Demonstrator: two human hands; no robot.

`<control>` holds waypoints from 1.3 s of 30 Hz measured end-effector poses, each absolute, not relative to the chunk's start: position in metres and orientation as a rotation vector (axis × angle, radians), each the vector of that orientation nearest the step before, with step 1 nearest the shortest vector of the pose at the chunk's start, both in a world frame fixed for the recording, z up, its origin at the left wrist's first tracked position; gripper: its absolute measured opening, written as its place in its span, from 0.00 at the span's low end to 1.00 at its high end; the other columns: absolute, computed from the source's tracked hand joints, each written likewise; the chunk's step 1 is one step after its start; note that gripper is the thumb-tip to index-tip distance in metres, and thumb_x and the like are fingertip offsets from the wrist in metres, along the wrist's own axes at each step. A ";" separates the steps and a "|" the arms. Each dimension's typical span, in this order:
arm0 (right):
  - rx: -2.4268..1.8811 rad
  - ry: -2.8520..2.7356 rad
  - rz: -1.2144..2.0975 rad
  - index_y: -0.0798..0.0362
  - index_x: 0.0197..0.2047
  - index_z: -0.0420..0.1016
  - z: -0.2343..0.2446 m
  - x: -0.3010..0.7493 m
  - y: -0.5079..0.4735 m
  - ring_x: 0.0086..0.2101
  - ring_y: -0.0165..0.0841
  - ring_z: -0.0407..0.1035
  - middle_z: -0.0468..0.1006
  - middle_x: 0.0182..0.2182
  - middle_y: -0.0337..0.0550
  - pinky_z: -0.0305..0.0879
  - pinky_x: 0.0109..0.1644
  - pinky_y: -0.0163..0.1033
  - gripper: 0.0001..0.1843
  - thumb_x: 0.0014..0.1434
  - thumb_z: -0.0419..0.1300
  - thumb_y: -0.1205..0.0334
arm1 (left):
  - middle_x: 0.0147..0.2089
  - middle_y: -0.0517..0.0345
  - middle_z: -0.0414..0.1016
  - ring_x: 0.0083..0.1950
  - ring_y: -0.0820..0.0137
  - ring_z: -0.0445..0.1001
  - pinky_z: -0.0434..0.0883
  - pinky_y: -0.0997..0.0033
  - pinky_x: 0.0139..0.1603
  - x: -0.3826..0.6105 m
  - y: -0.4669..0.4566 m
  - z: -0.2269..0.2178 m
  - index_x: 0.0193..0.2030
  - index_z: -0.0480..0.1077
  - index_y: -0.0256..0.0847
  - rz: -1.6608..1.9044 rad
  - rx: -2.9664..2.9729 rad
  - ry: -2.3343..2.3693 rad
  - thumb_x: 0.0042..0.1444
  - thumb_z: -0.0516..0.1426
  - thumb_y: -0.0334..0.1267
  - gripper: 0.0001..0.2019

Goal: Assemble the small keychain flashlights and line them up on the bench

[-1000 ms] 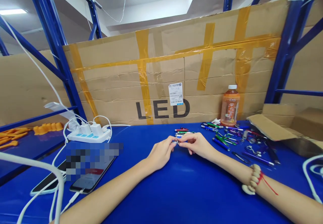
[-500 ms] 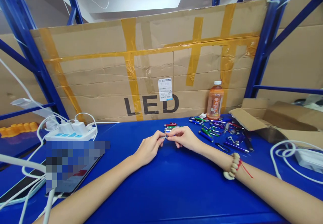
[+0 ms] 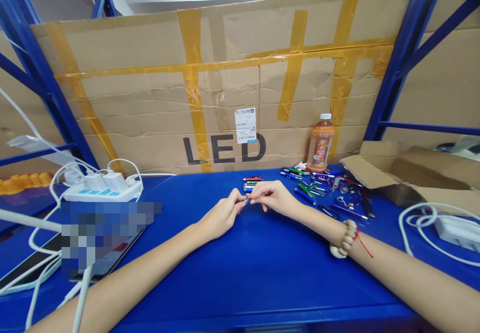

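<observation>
Over the middle of the blue table (image 3: 240, 273), my left hand (image 3: 222, 216) and my right hand (image 3: 275, 198) meet fingertip to fingertip. Both pinch a small shiny metal piece (image 3: 247, 200), mostly covered by the fingers; its exact kind is too small to make out. Just behind the hands lie several slim metallic pen-like tubes (image 3: 252, 179) side by side, in red, green, silver and blue. To the right of my right hand is a loose heap of similar coloured tubes (image 3: 307, 193) with small metal clips among them.
An orange drink bottle (image 3: 320, 144) stands behind the heap, beside an open cardboard box (image 3: 420, 183). At left are a white power strip (image 3: 101, 191) with cables and a dark tablet (image 3: 112, 260). A taped cardboard sheet (image 3: 150, 103) closes off the back. A white adapter (image 3: 459, 230) lies right.
The camera view has tilted slightly downward, so the scene sits higher. My hands stay together on the small metal piece, with the fingers shifted only slightly.
</observation>
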State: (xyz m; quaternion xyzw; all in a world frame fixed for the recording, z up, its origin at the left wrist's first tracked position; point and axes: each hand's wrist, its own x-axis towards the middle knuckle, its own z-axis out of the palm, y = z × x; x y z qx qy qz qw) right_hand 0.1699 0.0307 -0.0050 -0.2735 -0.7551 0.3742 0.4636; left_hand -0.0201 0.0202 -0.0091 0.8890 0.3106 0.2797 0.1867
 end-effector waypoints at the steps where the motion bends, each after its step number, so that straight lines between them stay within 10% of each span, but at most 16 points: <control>1: -0.668 -1.867 0.907 0.57 0.24 0.76 -0.006 0.171 0.031 0.14 0.20 0.62 0.72 0.26 0.40 0.58 0.16 0.29 0.13 0.44 0.64 0.54 | 0.25 0.65 0.59 0.25 0.75 0.59 0.58 0.76 0.29 -0.020 0.020 -0.009 0.35 0.53 0.41 0.779 2.505 0.873 0.62 0.41 0.38 0.06; 25: -0.946 -1.835 1.031 0.58 0.22 0.69 -0.010 0.165 0.024 0.12 0.23 0.60 0.65 0.11 0.33 0.53 0.15 0.27 0.19 0.40 0.65 0.49 | 0.33 0.59 0.69 0.35 0.71 0.70 0.64 0.75 0.35 -0.020 0.023 -0.010 0.33 0.54 0.42 0.788 2.596 0.867 0.60 0.44 0.36 0.04; 39: -1.039 -1.798 1.013 0.59 0.24 0.72 -0.014 0.164 0.028 0.13 0.21 0.60 0.72 0.19 0.39 0.54 0.15 0.27 0.19 0.42 0.63 0.48 | 0.41 0.55 0.74 0.42 0.68 0.72 0.67 0.70 0.41 -0.018 0.022 -0.008 0.37 0.58 0.42 0.824 2.596 0.948 0.60 0.45 0.36 0.04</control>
